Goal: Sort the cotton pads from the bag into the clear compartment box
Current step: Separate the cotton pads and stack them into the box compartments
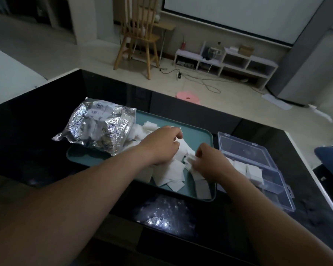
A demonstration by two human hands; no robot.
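Observation:
A crinkled silver bag (98,125) lies on the left end of a teal tray (200,131), its mouth spilling white square cotton pads (171,173) across the tray. My left hand (161,144) rests curled on the pile, fingertips pinching at a pad. My right hand (210,160) grips a small stack of pads at the tray's right side. The clear compartment box (273,181) lies open to the right, with white pads (254,170) in its near compartments and its lid (244,148) folded back.
Everything sits on a glossy black table (37,150) whose right edge runs close to the box. A blue object (331,160) shows at the far right. Beyond the table are a wooden chair (138,35), a pink stool (187,96), and a low white shelf (225,62).

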